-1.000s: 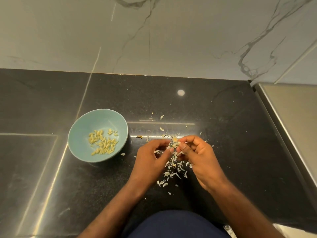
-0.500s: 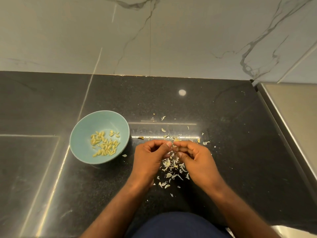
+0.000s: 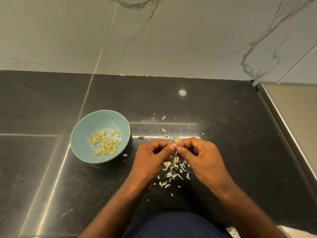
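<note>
Seed (image 3: 175,145) pinched between curled fingertips of left hand (image 3: 151,160) and right hand (image 3: 204,160), right of bowl (image 3: 85,127).

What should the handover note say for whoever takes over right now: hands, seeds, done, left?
Left hand: pinches the seed at the fingertips.
Right hand: pinches the same seed from the other side, thumbnails meeting.
Things: the teal bowl sits to the left on the black counter. It holds a small heap of shelled kernels. Husk scraps lie scattered under and beyond the hands.
Done: a few dozen kernels are in the bowl.
Left: split this seed and probably drop its kernel in the bowl. I can't make out a stock of unshelled seeds.
</note>
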The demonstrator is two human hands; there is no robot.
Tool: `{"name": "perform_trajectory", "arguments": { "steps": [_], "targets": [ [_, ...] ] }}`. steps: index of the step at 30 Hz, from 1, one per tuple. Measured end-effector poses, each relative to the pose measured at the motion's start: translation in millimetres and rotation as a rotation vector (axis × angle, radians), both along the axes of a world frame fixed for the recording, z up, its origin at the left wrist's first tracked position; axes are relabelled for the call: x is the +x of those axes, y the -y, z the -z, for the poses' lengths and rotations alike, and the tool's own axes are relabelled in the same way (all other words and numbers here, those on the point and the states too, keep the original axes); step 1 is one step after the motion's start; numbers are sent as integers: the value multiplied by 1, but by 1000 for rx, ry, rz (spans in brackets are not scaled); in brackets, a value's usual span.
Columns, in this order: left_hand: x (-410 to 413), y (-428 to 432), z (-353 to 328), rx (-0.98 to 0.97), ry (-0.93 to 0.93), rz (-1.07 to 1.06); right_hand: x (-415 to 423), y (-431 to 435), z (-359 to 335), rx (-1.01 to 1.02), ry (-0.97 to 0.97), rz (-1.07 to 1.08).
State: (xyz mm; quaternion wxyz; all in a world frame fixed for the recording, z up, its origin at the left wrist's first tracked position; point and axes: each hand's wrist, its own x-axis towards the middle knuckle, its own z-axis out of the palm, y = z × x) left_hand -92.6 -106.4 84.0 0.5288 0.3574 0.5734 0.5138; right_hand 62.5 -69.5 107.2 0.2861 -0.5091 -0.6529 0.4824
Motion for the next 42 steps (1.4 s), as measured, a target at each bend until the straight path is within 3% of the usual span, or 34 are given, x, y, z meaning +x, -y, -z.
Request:
{"name": "perform_trajectory", "arguments": {
  "steps": [7, 15, 23, 27, 36, 42],
  "targets": [
    [-2, 1, -10, 55, -90, -44, -3, 1, -4, -37, -120, -25],
    [0, 0, -19, 32, -74, -83, -8, 7, -5, 82, -167, -8],
    [-2, 0, -25, 17, -117, -131, -10, -1, -14, -297, -612, 168],
    [-4, 2, -36, 88, -184, -64, -8, 0, -15, -247, -520, 132],
    [-10, 3, -42, 21, -69, 27, -4, 0, -23, -125, -365, 15],
    [-10, 4, -46, 25, -102, 34, -5, 1, -26, -113, -351, -19]
  ]
}}
